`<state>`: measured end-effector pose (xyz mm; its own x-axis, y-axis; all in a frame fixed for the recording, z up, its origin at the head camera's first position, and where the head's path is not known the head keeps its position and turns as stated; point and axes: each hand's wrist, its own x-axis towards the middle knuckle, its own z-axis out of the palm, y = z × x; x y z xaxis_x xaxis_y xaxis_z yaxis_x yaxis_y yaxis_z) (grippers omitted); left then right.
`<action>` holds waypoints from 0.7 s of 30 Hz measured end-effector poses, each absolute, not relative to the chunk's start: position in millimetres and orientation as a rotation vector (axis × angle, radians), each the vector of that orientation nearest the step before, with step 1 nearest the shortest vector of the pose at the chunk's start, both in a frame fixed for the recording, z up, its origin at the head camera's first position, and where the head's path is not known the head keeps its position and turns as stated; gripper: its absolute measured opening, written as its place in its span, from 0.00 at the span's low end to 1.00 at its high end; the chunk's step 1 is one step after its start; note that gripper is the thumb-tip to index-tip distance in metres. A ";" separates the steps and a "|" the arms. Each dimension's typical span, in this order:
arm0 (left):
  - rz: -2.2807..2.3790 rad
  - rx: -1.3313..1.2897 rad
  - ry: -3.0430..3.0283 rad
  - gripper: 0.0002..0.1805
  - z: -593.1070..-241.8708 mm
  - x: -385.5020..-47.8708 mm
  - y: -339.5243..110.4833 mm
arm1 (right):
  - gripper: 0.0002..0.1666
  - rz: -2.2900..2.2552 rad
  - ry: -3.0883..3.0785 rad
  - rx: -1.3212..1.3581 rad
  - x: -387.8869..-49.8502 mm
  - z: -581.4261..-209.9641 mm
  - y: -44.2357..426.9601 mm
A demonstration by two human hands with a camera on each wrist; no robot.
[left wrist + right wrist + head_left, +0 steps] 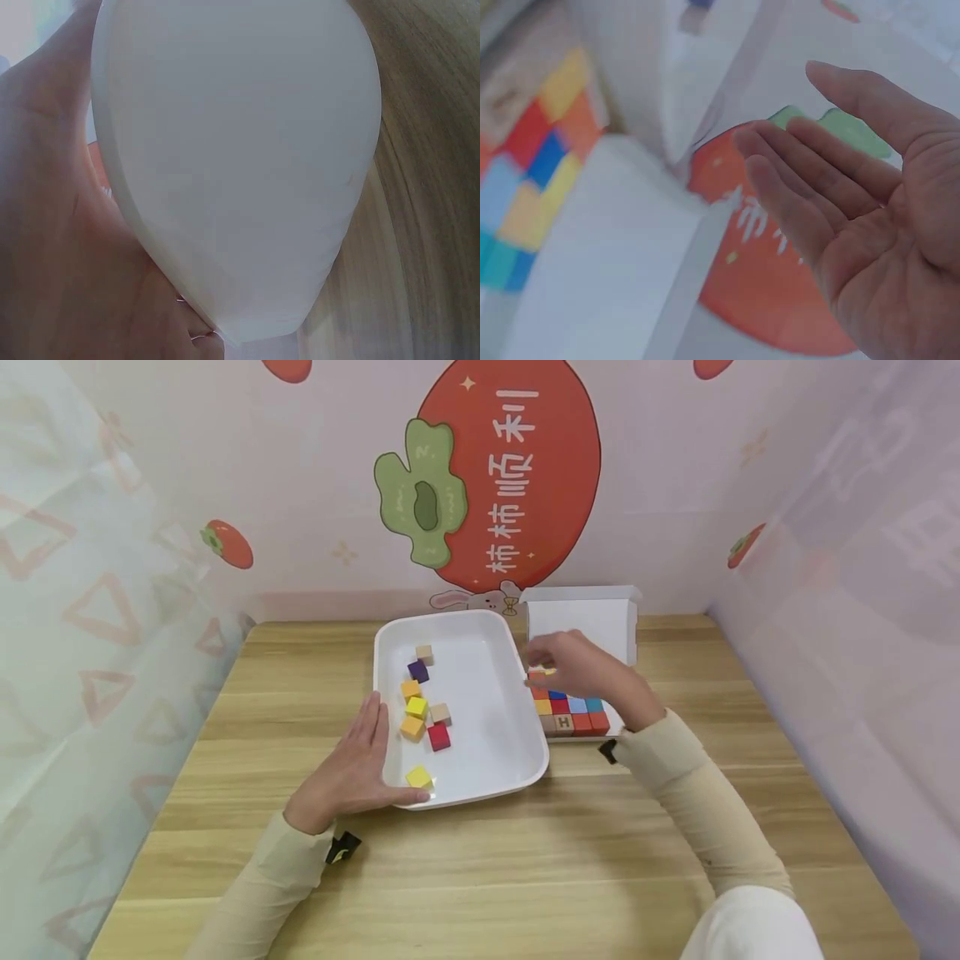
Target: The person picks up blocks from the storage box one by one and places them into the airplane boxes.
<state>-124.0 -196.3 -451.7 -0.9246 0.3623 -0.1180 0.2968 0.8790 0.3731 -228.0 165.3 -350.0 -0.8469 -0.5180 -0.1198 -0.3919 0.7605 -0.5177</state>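
A white tray [487, 710] holds several small cubes along its left side, among them a purple cube [417, 672], a red cube [438, 737] and a yellow cube [419, 777]. My left hand [352, 772] rests against the tray's near left corner, fingers straight along the left side and thumb on the front rim. Above the white box [581, 618] hovers my right hand [577, 668], its fingers loosely bent and the palm bare in the right wrist view. Coloured cubes fill rows in the box, with an H-marked wooden cube [563, 723] in the front row; the hand hides some.
The box stands against the tray's right side, its lid raised at the back. Both sit on a wooden table [480, 877]. A printed backdrop [300, 485] rises behind the table, with pale curtains [847, 568] on either side.
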 end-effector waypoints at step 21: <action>0.510 0.518 2.863 0.83 -448.0 -123.3 -196.1 | 0.24 -0.512 2.403 -0.716 -268.7 -399.3 44.3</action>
